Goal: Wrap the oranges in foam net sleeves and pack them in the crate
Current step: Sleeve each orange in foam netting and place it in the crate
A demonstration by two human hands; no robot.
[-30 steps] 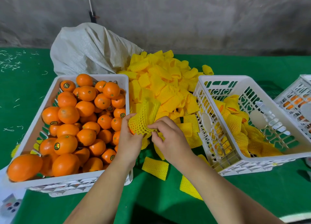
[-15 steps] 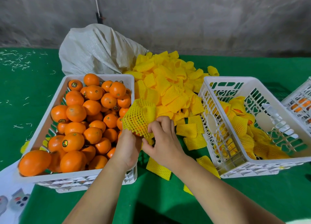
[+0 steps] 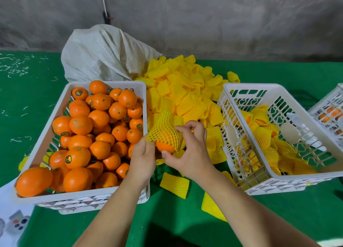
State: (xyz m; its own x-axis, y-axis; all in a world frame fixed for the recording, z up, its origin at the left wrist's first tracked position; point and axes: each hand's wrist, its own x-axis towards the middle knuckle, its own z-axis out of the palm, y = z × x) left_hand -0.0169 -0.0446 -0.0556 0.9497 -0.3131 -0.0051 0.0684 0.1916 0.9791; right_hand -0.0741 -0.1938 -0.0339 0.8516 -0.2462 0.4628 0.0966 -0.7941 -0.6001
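**Half-Sleeved Orange Held Between Two Crates**

Right now both hands work one orange (image 3: 165, 148) over the green counter (image 3: 33, 102). Left hand (image 3: 143, 159) pinches the yellow net sleeve (image 3: 164, 130) at its 9 o'clock edge; right hand (image 3: 191, 150) curls fingers over the sleeve's 3 o'clock side, thumb under the fruit. The sleeve covers the upper part only. At 9 o'clock sits the crate of bare oranges (image 3: 55, 115); at 3 o'clock the packing crate (image 3: 230, 90) with wrapped fruit; at 12 the sleeve pile (image 3: 181, 90).
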